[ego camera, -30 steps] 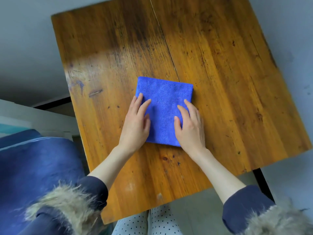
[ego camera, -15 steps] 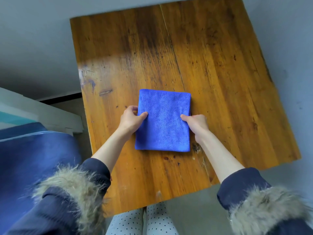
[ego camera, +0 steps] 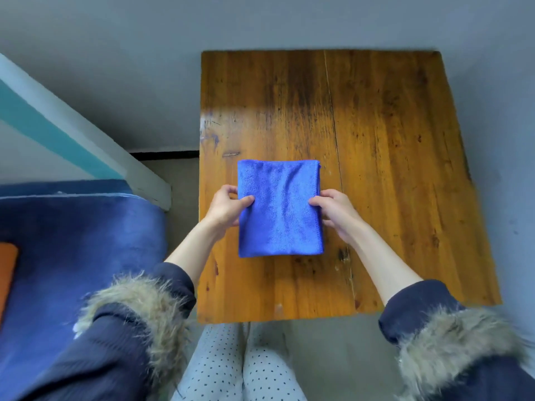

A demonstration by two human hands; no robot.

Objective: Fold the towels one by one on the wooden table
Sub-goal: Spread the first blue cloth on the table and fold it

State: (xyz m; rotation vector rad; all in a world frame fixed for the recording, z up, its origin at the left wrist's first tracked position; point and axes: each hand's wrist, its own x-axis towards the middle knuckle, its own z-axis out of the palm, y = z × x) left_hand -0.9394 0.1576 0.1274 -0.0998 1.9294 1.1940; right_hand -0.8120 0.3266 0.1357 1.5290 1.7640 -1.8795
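A blue towel point(ego camera: 279, 208), folded into a neat rectangle, is over the left half of the wooden table point(ego camera: 390, 169). My left hand point(ego camera: 227, 206) pinches its left edge, thumb on top and fingers underneath. On the opposite side my right hand point(ego camera: 335, 211) grips the right edge the same way. Whether the towel rests on the wood or is slightly raised cannot be told.
To the left of the table lies a dark blue padded surface point(ego camera: 72, 256) with an orange object point(ego camera: 7, 270) at its left edge. A white and teal ledge point(ego camera: 86, 140) runs behind it. My dotted trouser legs point(ego camera: 240, 363) are below the table's near edge.
Both hands went from lying flat on the towel to pinching its left and right edges. The view has swung left, so the table now sits further right in frame.
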